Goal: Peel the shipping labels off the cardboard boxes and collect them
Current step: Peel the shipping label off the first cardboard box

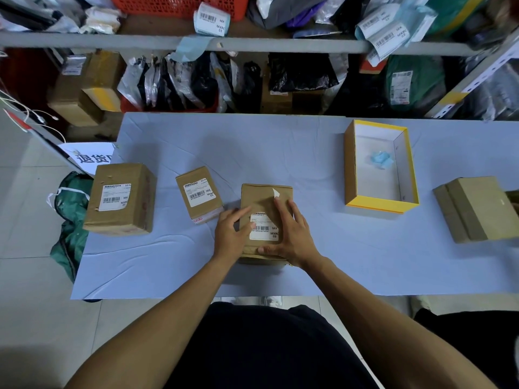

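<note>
A flat cardboard box lies in the middle of the blue-covered table, bearing a white barcode shipping label. My left hand rests on the box's left side, its thumb on the label. My right hand lies spread over the box's right part, thumb along the near edge. A white curled corner stands up just beyond my right index fingertip. To the left stand two more labelled boxes, a small one and a large one.
An open yellow-rimmed box with crumpled blue-white paper inside stands at the right. A plain cardboard box sits at the far right edge. Shelves packed with parcels rise behind the table. A green bag lies on the floor at left.
</note>
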A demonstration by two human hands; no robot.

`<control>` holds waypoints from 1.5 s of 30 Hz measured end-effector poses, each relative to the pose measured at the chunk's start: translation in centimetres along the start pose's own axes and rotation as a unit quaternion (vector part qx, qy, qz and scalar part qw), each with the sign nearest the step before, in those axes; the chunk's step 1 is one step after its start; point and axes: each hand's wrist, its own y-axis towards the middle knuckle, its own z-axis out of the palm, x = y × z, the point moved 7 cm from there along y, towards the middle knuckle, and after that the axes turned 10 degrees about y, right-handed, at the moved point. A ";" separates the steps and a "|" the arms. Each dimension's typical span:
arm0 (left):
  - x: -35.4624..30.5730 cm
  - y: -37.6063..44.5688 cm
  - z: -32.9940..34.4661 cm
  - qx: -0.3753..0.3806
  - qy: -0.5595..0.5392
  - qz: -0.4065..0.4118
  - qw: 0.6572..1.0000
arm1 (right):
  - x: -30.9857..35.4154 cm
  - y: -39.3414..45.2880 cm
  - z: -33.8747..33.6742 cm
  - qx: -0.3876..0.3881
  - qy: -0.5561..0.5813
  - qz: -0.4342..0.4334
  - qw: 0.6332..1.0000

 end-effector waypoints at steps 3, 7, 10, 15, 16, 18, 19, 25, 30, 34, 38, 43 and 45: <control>-0.5 -0.4 0.1 -0.010 0.003 0.008 1.000 | 0.0 0.0 0.0 0.001 -0.002 -0.001 1.000; -0.7 0.4 0.3 -0.010 0.024 -0.004 1.000 | 0.0 0.0 0.1 -0.002 -0.003 -0.002 1.000; -0.4 0.8 0.6 -0.030 -0.022 -0.066 0.997 | 0.1 0.0 -0.1 -0.004 -0.002 -0.005 1.000; -0.3 0.7 1.1 -0.019 -0.112 -0.134 0.984 | 0.2 -0.1 -0.1 -0.004 0.001 -0.007 1.000; -0.3 0.6 1.1 -0.016 -0.119 -0.139 0.983 | 0.1 0.0 -0.1 -0.004 0.001 -0.006 1.000; -0.4 0.5 0.9 -0.015 -0.125 -0.144 0.982 | 0.1 0.0 0.0 -0.003 -0.004 -0.005 1.000; -0.4 0.5 0.9 -0.014 -0.126 -0.146 0.981 | 0.1 0.0 0.0 -0.003 -0.005 -0.005 1.000; -0.3 0.6 1.0 -0.006 -0.139 -0.161 0.977 | 0.1 0.0 0.0 -0.007 -0.006 -0.008 1.000; -0.5 0.5 1.0 0.005 -0.148 -0.171 0.974 | 0.1 0.0 -0.1 -0.005 -0.001 -0.005 1.000; -0.6 0.4 0.9 0.009 -0.156 -0.172 0.973 | -0.1 0.0 0.0 -0.005 0.001 -0.001 1.000; -0.6 0.4 1.1 0.019 -0.174 -0.168 0.970 | -0.1 0.0 0.0 -0.003 -0.003 -0.007 1.000; -0.6 0.3 1.1 0.027 -0.183 -0.169 0.968 | -0.4 0.0 0.1 -0.002 0.002 -0.006 1.000; -0.7 0.3 1.1 0.028 -0.185 -0.173 0.967 | -0.4 0.1 0.1 -0.003 0.000 -0.006 1.000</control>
